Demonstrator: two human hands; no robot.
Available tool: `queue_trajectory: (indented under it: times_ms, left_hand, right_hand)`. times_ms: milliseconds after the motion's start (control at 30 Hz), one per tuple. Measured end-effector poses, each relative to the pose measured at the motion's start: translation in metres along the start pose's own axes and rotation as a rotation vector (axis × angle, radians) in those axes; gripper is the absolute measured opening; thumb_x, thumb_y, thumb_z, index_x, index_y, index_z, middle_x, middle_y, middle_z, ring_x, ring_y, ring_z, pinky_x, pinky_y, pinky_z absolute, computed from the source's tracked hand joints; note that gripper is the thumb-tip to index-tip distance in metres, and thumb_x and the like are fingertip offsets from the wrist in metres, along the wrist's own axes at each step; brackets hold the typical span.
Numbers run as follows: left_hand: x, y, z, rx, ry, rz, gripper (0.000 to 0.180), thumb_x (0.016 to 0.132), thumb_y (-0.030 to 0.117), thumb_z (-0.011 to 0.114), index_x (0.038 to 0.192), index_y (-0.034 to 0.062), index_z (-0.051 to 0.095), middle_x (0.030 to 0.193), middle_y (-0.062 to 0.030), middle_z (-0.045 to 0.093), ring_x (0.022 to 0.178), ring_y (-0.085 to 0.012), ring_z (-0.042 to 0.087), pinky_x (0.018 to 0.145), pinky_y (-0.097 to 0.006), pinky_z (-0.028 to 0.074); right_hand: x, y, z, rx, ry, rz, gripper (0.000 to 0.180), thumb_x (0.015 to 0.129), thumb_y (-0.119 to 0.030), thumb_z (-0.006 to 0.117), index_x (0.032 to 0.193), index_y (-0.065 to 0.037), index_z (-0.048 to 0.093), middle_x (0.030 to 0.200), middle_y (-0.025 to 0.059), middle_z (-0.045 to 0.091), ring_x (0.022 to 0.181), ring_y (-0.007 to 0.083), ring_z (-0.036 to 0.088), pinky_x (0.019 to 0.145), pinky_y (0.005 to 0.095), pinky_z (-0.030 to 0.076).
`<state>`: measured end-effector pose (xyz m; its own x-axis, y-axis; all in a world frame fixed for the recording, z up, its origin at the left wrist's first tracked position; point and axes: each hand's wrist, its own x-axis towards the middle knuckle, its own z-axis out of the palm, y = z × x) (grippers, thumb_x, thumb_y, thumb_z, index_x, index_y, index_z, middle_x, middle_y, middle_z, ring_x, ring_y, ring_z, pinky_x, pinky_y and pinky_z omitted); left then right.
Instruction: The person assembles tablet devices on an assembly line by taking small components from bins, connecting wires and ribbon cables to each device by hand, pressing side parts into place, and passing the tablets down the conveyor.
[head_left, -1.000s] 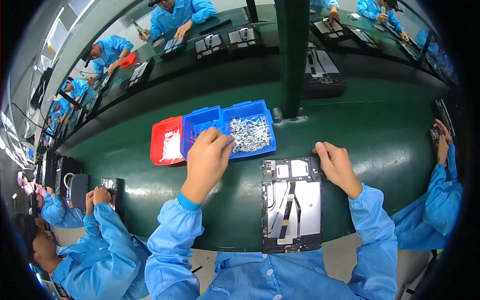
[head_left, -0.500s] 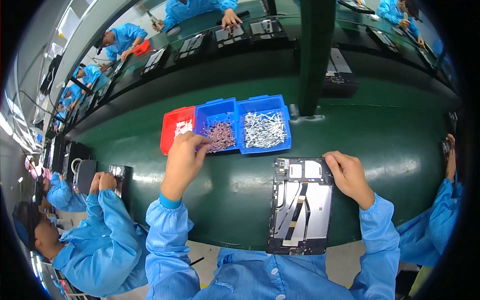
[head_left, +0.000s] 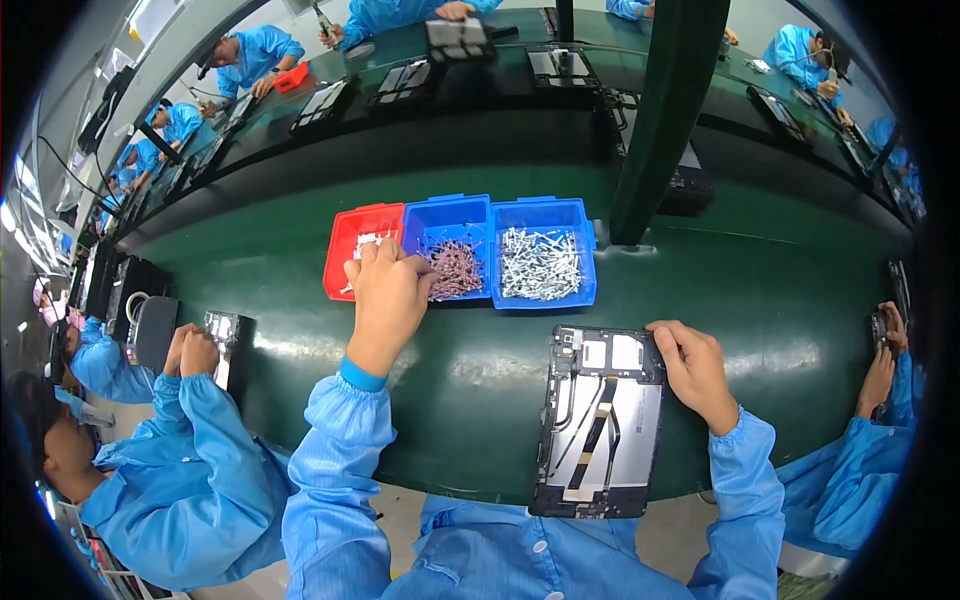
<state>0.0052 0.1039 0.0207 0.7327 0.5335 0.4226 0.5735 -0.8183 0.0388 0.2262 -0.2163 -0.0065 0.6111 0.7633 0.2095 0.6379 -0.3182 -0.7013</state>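
Observation:
My left hand [head_left: 388,295] reaches over the near edge of the red bin [head_left: 338,235] and the middle blue bin [head_left: 440,212]. Its fingers are curled together, fingertips beside the small reddish-brown parts [head_left: 458,270]; whatever they pinch is hidden. White pieces [head_left: 374,241] show in the red bin behind the hand. The right blue bin [head_left: 588,285] holds many small white-and-dark parts [head_left: 540,265]. My right hand [head_left: 696,370] grips the upper right corner of an opened tablet [head_left: 640,425], thumb on top. Ribbon cables and silver plates show inside it, and its lower end overhangs the table's near edge.
A green post [head_left: 665,120] rises from the green table [head_left: 480,370] behind the bins. Beyond it runs a dark recessed strip with more opened tablets [head_left: 562,67]. Co-workers in blue sit at left [head_left: 190,480] and right [head_left: 850,470], others across the table.
My left hand has moved slightly farther away and to the right, deeper over the bins. My right hand keeps hold of the tablet. Across the table, a person's hand has lifted a tablet.

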Motion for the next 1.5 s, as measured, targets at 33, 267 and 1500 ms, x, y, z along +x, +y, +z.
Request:
queue_trajectory:
  times_ms: [33, 267, 1500]
  left_hand:
    - [0.0, 0.0, 0.0, -0.005, 0.001, 0.001, 0.013, 0.075, 0.021, 0.079, 0.084, 0.0111, 0.076, 0.088, -0.0063, 0.059, 0.093, -0.0273, 0.052, 0.077, -0.043, 0.034]
    - [0.0, -0.002, -0.01, -0.333, 0.075, -0.123, 0.011, 0.078, 0.015, 0.076, 0.088, 0.0108, 0.075, 0.087, -0.0057, 0.057, 0.09, -0.0238, 0.053, 0.077, -0.039, 0.035]
    - [-0.106, 0.131, -0.028, -0.852, 0.122, 0.077, 0.025, 0.077, -0.006, 0.076, 0.098, 0.0059, 0.075, 0.082, -0.0058, 0.051, 0.069, -0.0152, 0.052, 0.058, -0.027, 0.043]
  right_hand:
    - [0.0, 0.0, 0.0, -0.005, 0.001, 0.001, 0.028, 0.1, -0.027, 0.054, 0.101, -0.004, 0.071, 0.078, 0.017, 0.066, 0.062, 0.0284, 0.062, 0.057, 0.0365, 0.047]
    - [-0.002, 0.001, -0.002, -0.007, 0.008, -0.011, 0.028, 0.1, -0.026, 0.054, 0.1, -0.004, 0.07, 0.079, 0.0174, 0.067, 0.065, 0.03, 0.064, 0.059, 0.037, 0.048]
    - [-0.029, -0.082, 0.036, 0.273, -0.021, -0.369, 0.016, 0.076, -0.001, 0.076, 0.09, -0.002, 0.068, 0.081, 0.007, 0.063, 0.059, 0.0188, 0.063, 0.05, 0.029, 0.051]
